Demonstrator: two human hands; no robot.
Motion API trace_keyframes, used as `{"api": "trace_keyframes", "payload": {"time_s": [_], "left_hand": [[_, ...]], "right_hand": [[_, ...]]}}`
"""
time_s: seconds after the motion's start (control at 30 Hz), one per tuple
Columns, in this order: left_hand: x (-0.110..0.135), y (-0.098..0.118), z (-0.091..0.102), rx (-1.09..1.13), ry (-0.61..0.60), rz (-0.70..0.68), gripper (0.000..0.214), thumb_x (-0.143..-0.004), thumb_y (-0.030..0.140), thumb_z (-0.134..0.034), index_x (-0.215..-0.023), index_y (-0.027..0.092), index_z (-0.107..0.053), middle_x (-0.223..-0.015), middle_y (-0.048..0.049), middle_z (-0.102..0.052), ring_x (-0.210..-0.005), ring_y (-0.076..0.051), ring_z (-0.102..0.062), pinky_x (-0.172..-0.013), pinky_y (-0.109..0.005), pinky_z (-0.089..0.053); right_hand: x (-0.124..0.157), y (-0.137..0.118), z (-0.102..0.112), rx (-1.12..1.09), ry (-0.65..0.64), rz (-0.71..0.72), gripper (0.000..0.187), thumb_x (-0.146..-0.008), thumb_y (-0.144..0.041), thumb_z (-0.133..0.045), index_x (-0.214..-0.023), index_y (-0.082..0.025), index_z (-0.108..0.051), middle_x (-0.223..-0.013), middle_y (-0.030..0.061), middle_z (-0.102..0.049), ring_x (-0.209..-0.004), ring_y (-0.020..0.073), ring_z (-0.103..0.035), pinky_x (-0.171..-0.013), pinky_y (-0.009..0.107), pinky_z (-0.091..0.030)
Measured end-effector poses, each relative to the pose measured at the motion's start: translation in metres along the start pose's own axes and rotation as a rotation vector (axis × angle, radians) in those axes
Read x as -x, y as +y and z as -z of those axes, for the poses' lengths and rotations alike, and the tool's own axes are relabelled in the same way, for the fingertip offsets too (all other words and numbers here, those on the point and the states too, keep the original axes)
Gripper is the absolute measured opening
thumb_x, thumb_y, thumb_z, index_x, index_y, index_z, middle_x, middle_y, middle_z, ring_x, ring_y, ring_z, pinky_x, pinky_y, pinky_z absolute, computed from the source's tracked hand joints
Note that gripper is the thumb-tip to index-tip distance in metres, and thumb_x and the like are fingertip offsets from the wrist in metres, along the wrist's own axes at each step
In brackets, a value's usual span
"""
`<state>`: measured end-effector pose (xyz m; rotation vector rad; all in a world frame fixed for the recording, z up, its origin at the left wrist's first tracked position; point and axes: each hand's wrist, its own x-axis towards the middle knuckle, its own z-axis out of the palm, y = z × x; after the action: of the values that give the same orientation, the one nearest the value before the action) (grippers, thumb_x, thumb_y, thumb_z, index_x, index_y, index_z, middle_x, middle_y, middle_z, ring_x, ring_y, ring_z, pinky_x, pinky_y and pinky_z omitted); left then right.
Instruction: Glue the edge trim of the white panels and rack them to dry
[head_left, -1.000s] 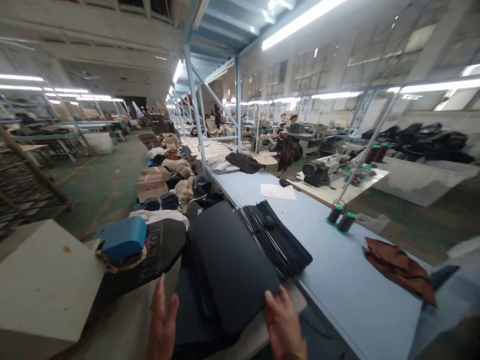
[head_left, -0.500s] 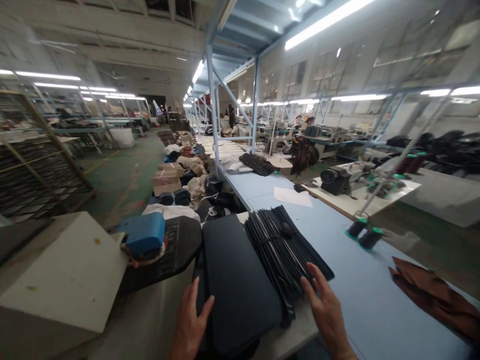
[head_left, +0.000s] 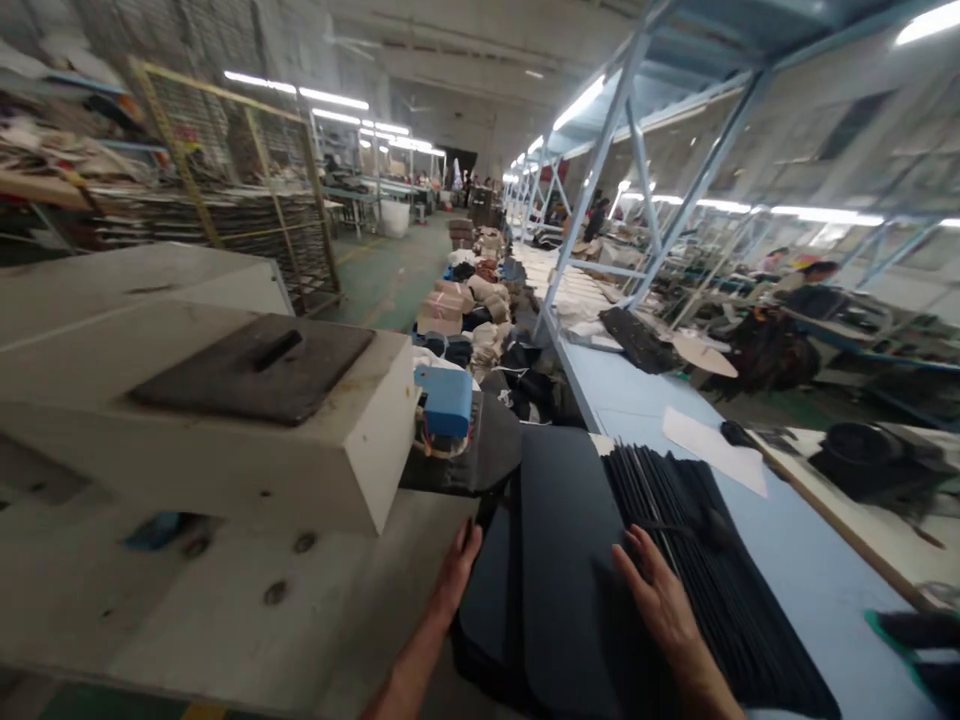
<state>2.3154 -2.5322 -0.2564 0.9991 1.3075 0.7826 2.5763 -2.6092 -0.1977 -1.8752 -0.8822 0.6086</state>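
Observation:
Two dark navy flat panels with rounded corners lie overlapped in front of me. The upper panel (head_left: 566, 560) covers part of the lower panel (head_left: 491, 590), which shows along the left. My left hand (head_left: 454, 570) is at the lower panel's left edge, fingers pointing forward and not wrapped round anything; whether it touches is unclear. Above the upper panel's right side my right hand (head_left: 664, 595) is open, fingers stretched and thumb apart, holding nothing. Beside it lies a bundle of thin dark pieces (head_left: 739, 590), fanned in layers with a dark band across.
A bulky pale machine (head_left: 300, 440) with a blue part (head_left: 444, 400) stands at left. White paper (head_left: 712, 450) lies on the light blue table (head_left: 600, 375). Wrapped bundles (head_left: 442, 305) line the floor ahead, next to blue metal framing (head_left: 592, 190). A wire rack (head_left: 277, 210) stands far left.
My view has swung left, bringing more of the machine into sight. The upper panel now sits further right over the lower one, and my left hand is at the lower panel's edge.

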Motion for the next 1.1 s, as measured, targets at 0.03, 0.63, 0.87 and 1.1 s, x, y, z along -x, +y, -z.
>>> {"api": "trace_keyframes", "payload": {"time_s": [0.03, 0.63, 0.87, 1.1], "left_hand": [[0.005, 0.004, -0.007, -0.039, 0.013, 0.014, 0.063, -0.092, 0.045, -0.045, -0.139, 0.004, -0.049, -0.15, -0.0185, -0.044, -0.144, -0.026, -0.035, -0.12, -0.038, -0.024], [0.02, -0.031, -0.036, 0.078, 0.051, 0.145, 0.057, -0.092, 0.046, -0.041, -0.129, 0.007, -0.059, -0.137, -0.0207, -0.058, -0.133, -0.03, -0.05, -0.112, -0.042, -0.038], [0.022, -0.018, -0.028, 0.304, -0.242, 0.168, 0.075, -0.086, 0.071, -0.038, -0.117, 0.012, -0.07, -0.118, -0.0145, -0.071, -0.118, -0.032, -0.062, -0.104, -0.043, -0.047], [0.064, -0.015, -0.009, 0.034, -0.087, 0.131, 0.082, -0.072, 0.069, -0.061, -0.124, 0.005, -0.065, -0.134, -0.0219, -0.06, -0.133, -0.039, -0.046, -0.112, -0.049, -0.037]], "right_hand": [[0.0, -0.002, 0.001, 0.005, -0.017, -0.015, 0.089, -0.06, -0.075, -0.063, -0.125, -0.014, -0.057, -0.131, 0.0195, -0.059, -0.127, 0.0359, -0.051, -0.111, 0.048, -0.034], [0.021, 0.007, -0.013, 0.151, -0.003, 0.033, 0.092, -0.063, -0.077, -0.059, -0.126, -0.009, -0.056, -0.136, 0.021, -0.054, -0.132, 0.0376, -0.045, -0.114, 0.048, -0.028], [0.014, 0.01, -0.014, 0.135, 0.032, -0.034, 0.105, -0.057, -0.085, -0.053, -0.127, -0.007, -0.058, -0.136, 0.0218, -0.054, -0.133, 0.0379, -0.044, -0.114, 0.045, -0.028], [0.066, 0.033, 0.003, 0.125, 0.024, -0.095, 0.096, -0.063, -0.084, -0.052, -0.123, -0.01, -0.062, -0.14, 0.0207, -0.051, -0.134, 0.0369, -0.042, -0.115, 0.045, -0.027]]}}
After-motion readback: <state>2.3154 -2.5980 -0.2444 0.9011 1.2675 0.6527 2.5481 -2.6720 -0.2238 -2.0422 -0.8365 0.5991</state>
